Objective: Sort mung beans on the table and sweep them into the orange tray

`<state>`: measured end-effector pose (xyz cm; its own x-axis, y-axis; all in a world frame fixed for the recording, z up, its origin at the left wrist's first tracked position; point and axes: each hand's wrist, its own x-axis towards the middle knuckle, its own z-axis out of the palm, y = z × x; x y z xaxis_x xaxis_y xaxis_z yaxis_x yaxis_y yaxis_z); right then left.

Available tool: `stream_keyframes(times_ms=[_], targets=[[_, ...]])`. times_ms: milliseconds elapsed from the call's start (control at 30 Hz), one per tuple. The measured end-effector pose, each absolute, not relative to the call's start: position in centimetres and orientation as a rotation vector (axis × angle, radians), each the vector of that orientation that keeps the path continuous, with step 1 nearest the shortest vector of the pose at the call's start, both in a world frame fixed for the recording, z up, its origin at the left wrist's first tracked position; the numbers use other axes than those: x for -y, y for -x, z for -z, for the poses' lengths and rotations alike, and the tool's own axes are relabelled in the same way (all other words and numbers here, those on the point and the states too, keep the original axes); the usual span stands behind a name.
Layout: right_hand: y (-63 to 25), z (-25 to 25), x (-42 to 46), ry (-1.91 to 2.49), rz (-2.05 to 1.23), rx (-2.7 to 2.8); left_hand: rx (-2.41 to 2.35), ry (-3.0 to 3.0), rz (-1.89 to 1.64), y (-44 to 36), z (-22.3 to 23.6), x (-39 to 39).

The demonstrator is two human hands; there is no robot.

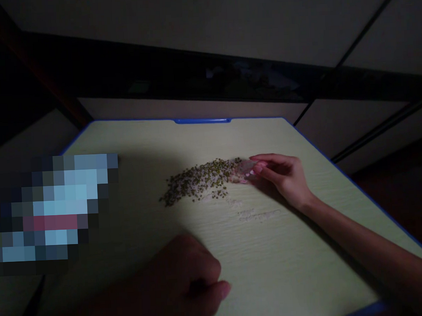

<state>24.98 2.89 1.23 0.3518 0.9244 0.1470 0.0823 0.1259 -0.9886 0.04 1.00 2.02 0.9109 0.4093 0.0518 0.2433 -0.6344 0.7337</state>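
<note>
My right hand point(285, 175) pinches a thin, see-through plastic piece with pink and white marks point(244, 170), which looks like a small bag, between thumb and fingers. It lies against the right end of a long heap of small green beans point(201, 177) mixed with pale grains. More pale grains point(258, 215) are scattered on the table in front of that hand. Closer to me, my left hand point(198, 275) is curled into a loose fist over the table, apart from the heap. Its thumb sticks out to the right, and the curled fingertips are hidden.
Everything lies on a pale green wood-grain table point(133, 138) with a blue edge and a blue handle-like strip point(202, 121) at the far side. A blurred-out blue patch point(69, 197) covers the left side. Pale panels point(191, 23) stand behind. The light is dim.
</note>
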Motion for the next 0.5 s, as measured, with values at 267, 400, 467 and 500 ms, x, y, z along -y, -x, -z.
stream_keyframes(times_ms=[267,400,467,500], targets=[[-24.39,-0.77,-3.12,1.284,-0.877,1.045,-0.459,-2.29,-0.256,-0.02,-2.01,-1.0],[-24.43,-0.66,-3.26,1.28,-0.901,1.081,-0.482,-2.306,-0.273,0.05,-1.83,-0.93],[-24.41,-0.62,-3.37,1.273,-0.892,1.095,-0.477,-2.304,-0.267,0.0,-1.77,-0.96],[-24.41,-0.6,-3.41,1.271,-0.889,1.103,-0.471,-2.301,-0.263,-0.04,-1.74,-0.98]])
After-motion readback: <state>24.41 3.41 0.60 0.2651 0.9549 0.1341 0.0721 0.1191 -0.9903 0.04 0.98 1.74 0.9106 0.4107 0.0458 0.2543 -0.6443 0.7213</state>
